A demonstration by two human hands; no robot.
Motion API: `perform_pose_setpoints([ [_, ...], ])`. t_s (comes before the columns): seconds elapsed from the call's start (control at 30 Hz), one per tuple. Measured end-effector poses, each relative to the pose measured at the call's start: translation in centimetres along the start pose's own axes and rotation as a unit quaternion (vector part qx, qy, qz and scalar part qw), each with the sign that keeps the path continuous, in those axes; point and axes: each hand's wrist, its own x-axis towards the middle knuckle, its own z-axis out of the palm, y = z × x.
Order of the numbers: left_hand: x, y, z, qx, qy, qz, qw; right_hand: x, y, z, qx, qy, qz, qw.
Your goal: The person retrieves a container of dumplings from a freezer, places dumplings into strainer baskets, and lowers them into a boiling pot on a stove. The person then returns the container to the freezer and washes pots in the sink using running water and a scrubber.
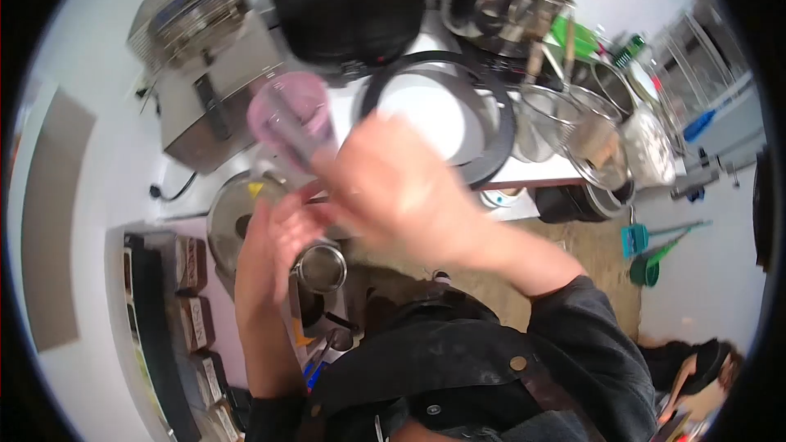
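My right hand [401,184], smeared by motion, is closed around a blurred, greyish, see-through tool [293,127] whose kind I cannot make out. The tool slants into or across a pink translucent container [315,96]. Just below the container is my left hand [286,233], its fingers curled in; whatever they grip is hidden behind the hands. A small round metal strainer or cup [322,268] shows beside the left wrist, and a large metal lid [223,221] lies behind the left hand.
A deep fryer [217,106] stands at the left, a black cooker [348,4] at the back. A black-rimmed round vessel [495,147] with a white disc [430,115], a steel pot [508,0] and wire strainers [557,110] fill the right. Another person [696,368] is at lower right.
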Motion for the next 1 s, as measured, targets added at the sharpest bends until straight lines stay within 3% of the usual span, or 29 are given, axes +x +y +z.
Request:
perform_pose_setpoints([
  [0.07,-1.0,0.5,6.7,-0.263,0.055,-0.054,0.962,-3.8,-1.2,1.1,-0.013,0.044,-0.048,0.998],
  [0.1,-0.6,-1.4,6.2,-0.279,-0.116,0.002,0.953,-5.7,-1.5,0.9,-0.007,0.006,-0.029,1.000],
  [0.13,0.0,-3.3,6.3,-0.265,-0.069,-0.034,0.961,-7.1,-1.5,0.3,-0.001,-0.030,-0.011,1.000],
  [0.17,0.9,-5.1,6.2,-0.248,-0.051,-0.075,0.965,-8.2,-0.8,-1.3,0.113,-0.072,0.042,0.990],
  [0.2,1.8,-6.3,7.0,-0.231,-0.032,-0.114,0.966,-9.1,0.5,-3.6,0.105,-0.061,0.062,0.991],
  [0.27,2.1,-7.0,12.6,-0.192,0.051,-0.074,0.977,-10.8,4.7,-9.8,0.091,-0.044,0.098,0.990],
  [0.3,2.1,-7.7,15.2,-0.176,0.097,-0.054,0.978,-12.3,7.5,-12.5,0.044,0.011,0.119,0.992],
  [0.33,2.9,-9.7,15.7,-0.070,0.084,-0.028,0.994,-13.9,11.3,-15.3,0.000,0.065,0.135,0.989],
  [0.37,4.1,-13.6,16.4,0.033,0.084,0.004,0.996,-16.5,17.5,-20.4,0.045,0.141,0.304,0.941],
  [0.4,4.4,-15.7,15.6,0.146,0.077,0.028,0.986,-17.9,20.4,-22.9,0.000,0.136,0.340,0.931],
  [0.47,2.7,-17.8,16.3,0.259,-0.021,-0.137,0.956,-20.9,25.9,-26.1,-0.014,0.133,0.393,0.910],
  [0.53,1.0,-19.2,18.2,0.381,0.025,-0.192,0.904,-22.1,29.7,-27.9,0.019,0.106,0.407,0.907],
  [0.67,2.4,-15.4,21.6,0.306,0.055,0.029,0.950,-22.0,36.3,-28.2,0.072,0.052,0.416,0.905],
  [0.8,13.3,-9.4,27.6,0.339,0.077,0.263,0.900,-20.2,42.6,-25.1,0.265,0.017,0.514,0.816],
  [0.83,16.9,-8.6,28.2,0.387,0.053,0.253,0.885,-19.7,43.5,-24.5,0.336,-0.001,0.529,0.779],
  [0.87,19.9,-8.0,30.2,0.335,0.000,0.267,0.904,-19.6,44.4,-23.5,0.370,-0.001,0.523,0.767],
  [1.0,31.9,-9.3,34.1,0.383,-0.120,0.279,0.872,-19.2,45.5,-21.7,0.543,-0.044,0.482,0.686],
])
